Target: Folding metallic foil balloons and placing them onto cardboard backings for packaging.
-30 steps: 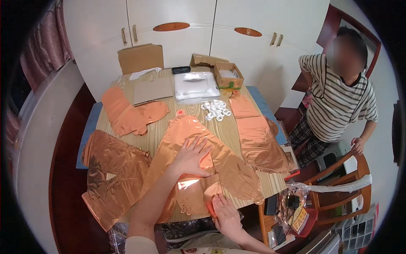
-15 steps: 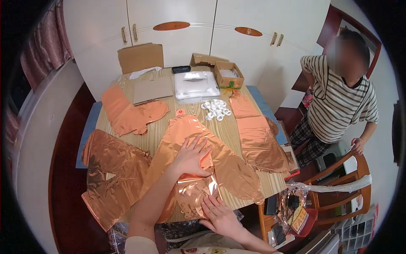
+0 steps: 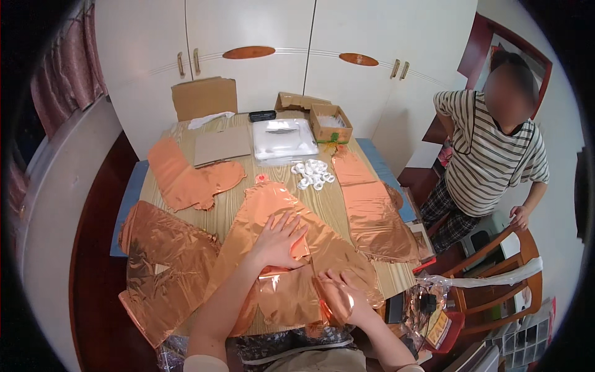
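A large copper-coloured foil balloon point(image 3: 273, 208), flat and uninflated, lies folded across the middle of the table. My left hand point(image 3: 277, 243) rests on it, open, fingers spread and pressed down. At its lower right, my right hand point(image 3: 346, 290) is tucked behind a raised foil flap point(image 3: 333, 304). Its fingers stretch out over the foil, while the flap hides the thumb and part of the palm. Closer to me, a crinkled lower section point(image 3: 286, 297) of the foil reaches the table's near edge.
More flat foil balloons lie at left point(image 3: 164, 254), far left point(image 3: 180, 173) and right point(image 3: 372, 204). Behind are white rings point(image 3: 313, 173), a clear plastic package point(image 3: 285, 139) and a small cardboard box point(image 3: 331, 124). A person point(image 3: 489, 149) stands at right, one hand on a wooden chair point(image 3: 527, 248).
My right hand has moved right and slightly up from the lower foil section, and a foil flap now stands up against it. The left hand stays on the balloon.
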Motion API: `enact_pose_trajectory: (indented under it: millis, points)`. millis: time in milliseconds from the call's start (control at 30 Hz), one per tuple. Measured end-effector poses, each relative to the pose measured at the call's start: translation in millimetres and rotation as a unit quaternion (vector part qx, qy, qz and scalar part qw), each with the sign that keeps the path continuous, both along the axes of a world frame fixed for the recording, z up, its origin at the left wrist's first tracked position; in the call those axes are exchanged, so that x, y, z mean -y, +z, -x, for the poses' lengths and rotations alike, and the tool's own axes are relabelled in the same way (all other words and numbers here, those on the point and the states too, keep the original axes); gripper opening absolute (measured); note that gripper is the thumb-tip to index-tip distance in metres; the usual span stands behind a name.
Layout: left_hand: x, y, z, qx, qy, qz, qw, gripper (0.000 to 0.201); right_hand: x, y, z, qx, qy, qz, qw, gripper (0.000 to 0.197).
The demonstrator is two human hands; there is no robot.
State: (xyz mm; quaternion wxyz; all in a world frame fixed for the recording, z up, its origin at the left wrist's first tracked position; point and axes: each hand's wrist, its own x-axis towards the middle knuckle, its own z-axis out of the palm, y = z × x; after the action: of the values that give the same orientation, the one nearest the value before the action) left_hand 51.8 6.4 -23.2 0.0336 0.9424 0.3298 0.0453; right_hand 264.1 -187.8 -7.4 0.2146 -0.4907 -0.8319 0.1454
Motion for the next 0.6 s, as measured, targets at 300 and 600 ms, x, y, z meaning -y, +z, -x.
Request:
enact_pose_trajectory:
  millis: [300,600]
  points:
    - [0.4,1.6,-0.4,-0.01,0.002,0.005,1.0,0.099,-3.4,-4.8,8.6,0.052,-0.017,0.027,0.998,0.071]
    - [-0.8,1.1,-2.5,-0.038,0.013,0.024,0.999,0.101,-6.7,14.8,19.4,0.014,-0.03,0.127,0.991,0.074]
